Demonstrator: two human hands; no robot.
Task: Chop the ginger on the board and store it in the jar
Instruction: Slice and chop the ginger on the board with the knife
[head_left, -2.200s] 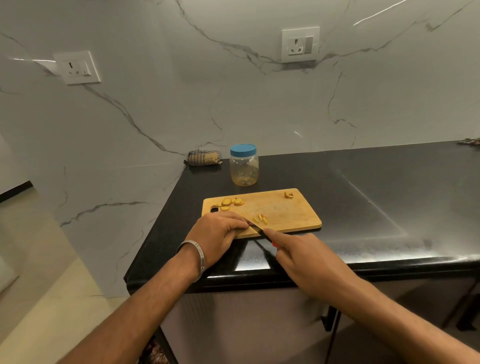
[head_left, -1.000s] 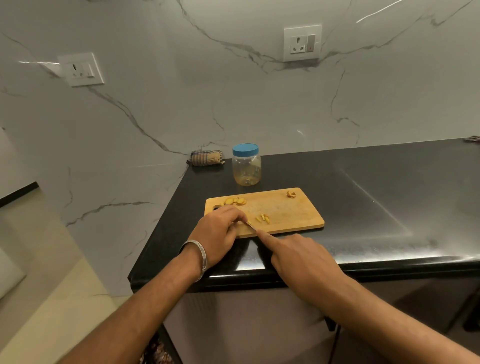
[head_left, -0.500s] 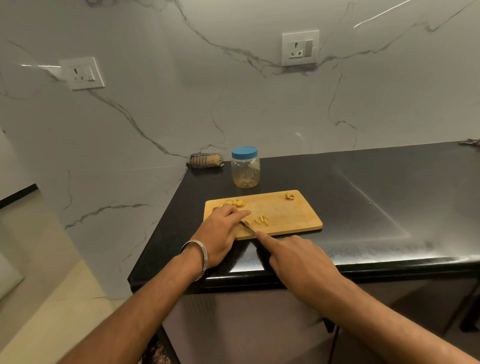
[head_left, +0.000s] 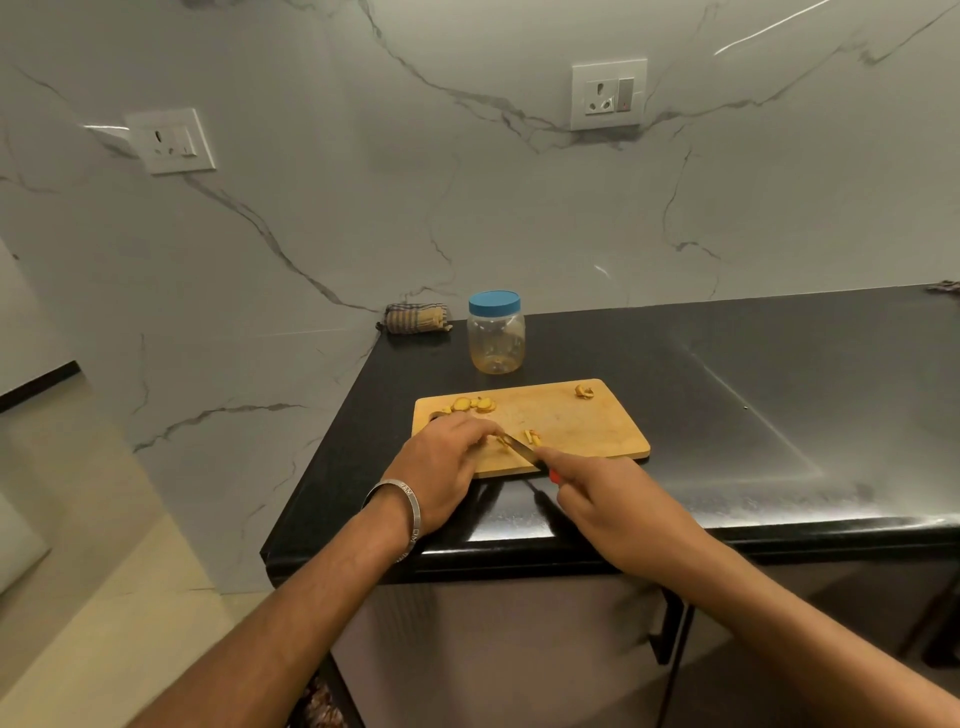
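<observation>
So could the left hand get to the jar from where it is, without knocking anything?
Probably yes. The jar stands just behind the cutting board, with open counter around it. The left hand would have to let go of the ginger first and pass over the ginger slices at the board's far left.

One wooden board (head_left: 571, 421). One jar (head_left: 495, 332) with one blue lid (head_left: 494, 302). One knife (head_left: 519, 447). Two hands: left hand (head_left: 441, 470), right hand (head_left: 618, 512). One bracelet (head_left: 402, 501). One rolled cloth (head_left: 415, 318). Two wall sockets (head_left: 608, 94) (head_left: 171, 140). About three round ginger slices (head_left: 470, 404), one lone ginger piece (head_left: 584, 391), a few small cut bits (head_left: 531, 435), too tiny to count.
</observation>
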